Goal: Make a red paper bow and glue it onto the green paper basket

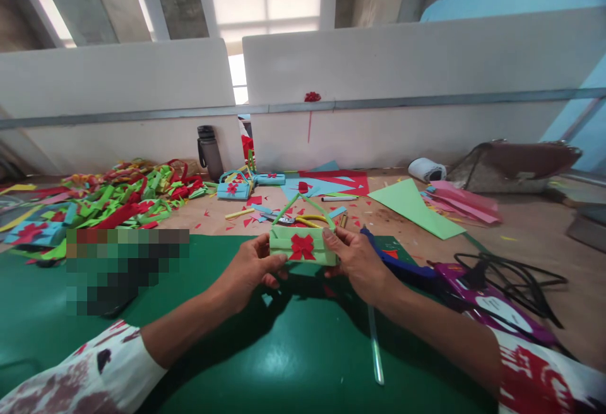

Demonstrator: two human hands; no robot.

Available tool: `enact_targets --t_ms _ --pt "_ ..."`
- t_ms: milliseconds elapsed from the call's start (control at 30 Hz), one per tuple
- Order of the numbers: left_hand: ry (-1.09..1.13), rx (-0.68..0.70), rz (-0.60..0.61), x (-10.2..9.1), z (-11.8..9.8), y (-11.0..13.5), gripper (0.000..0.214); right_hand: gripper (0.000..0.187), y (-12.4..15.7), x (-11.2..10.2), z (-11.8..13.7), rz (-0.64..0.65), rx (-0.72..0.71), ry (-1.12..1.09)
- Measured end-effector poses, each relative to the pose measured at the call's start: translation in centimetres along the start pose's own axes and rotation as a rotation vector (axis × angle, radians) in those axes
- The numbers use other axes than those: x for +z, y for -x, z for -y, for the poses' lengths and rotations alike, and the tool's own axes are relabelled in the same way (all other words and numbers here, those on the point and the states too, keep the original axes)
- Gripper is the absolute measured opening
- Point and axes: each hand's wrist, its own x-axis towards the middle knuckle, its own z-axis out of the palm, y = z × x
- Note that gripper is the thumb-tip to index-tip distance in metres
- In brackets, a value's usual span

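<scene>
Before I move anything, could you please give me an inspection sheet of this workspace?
Surface: glossy green mat in front; brown covering behind.
Work in hand: light-green bag with a red bow on its front, handle upright.
Clutter: heap of coloured strips at left; yellow-handled tool behind the bag; clear stick on the mat; a dark object at left is pixelated, unidentifiable.
Grips: left grip and right grip, both bare hands, hold the bag at opposite ends.
Cables: black cable looped around a purple-and-blue tool at right.
Surroundings: pale panels, dark bottle, brown handbag at the back.
</scene>
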Motion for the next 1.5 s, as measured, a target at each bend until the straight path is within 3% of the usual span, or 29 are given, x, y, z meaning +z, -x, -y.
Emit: enact_targets --t_ms 200,333,533,633,700,800,867,933,1067,1200,1267,1333,1433,1500 --pt "0.025 0.02 -0.013 -0.2 -0.4 0.1 0.043 0.041 -0.1 -0.2 0.1 -0.022 -0.012 -0.007" --pt "0.058 0.062 -0.087 -0.9 -0.5 -0.1 0.051 0.041 -0.4 -0.5 0.3 -0.061 -0.035 -0.044" --pt "0.039 0.096 -0.136 -1.1 -0.5 -0.1 0.032 0.041 -0.6 -0.7 0.4 -0.063 -0.048 -0.064" --pt "0.016 0.11 -0.108 -0.9 -0.5 0.0 0.045 0.043 -0.7 -0.7 0.3 -0.053 -0.046 -0.059" --pt "-0.088 0.181 -0.091 -1.0 -0.4 -0.1 0.072 0.044 -0.7 -0.7 0.3 -0.045 -0.042 -0.053" --pt "-0.505 0.455 -0.116 -1.5 0.2 -0.3 0.093 0.043 -0.8 -0.7 0.1 -0.023 -0.033 -0.038" --pt "-0.781 0.625 -0.151 -2.0 0.7 -0.5 0.093 0.042 -0.7 -0.7 -0.2 0.005 -0.028 -0.026" --pt "-0.926 0.709 -0.164 -2.4 1.1 -0.8 0.086 0.043 -0.7 -0.6 -0.4 0.042 -0.024 -0.011" --pt "-0.973 0.758 -0.159 -2.9 1.5 -1.6 0.06 0.051 -0.7 -0.6 -0.5 0.101 -0.025 0.022" --pt "-0.972 0.758 -0.185 -3.2 1.4 -1.9 0.055 0.072 -0.6 -0.9 0.2 0.099 -0.057 0.06" --pt "-0.979 0.753 -0.199 -3.3 1.3 -1.8 0.056 0.087 -0.4 -1.0 0.8 0.122 -0.136 0.194" --pt "-0.988 0.745 -0.207 -3.4 1.3 -1.7 0.056 0.096 -0.1 -1.1 1.1 0.165 -0.311 0.469" --pt "-0.996 0.734 -0.215 -3.4 1.3 -1.6 0.055 0.092 0.0 -1.3 0.9 0.209 -0.578 0.891" --pt "-0.995 0.728 -0.212 -3.4 1.3 -1.6 0.054 0.086 -0.1 -1.4 0.4 0.212 -0.659 1.029"
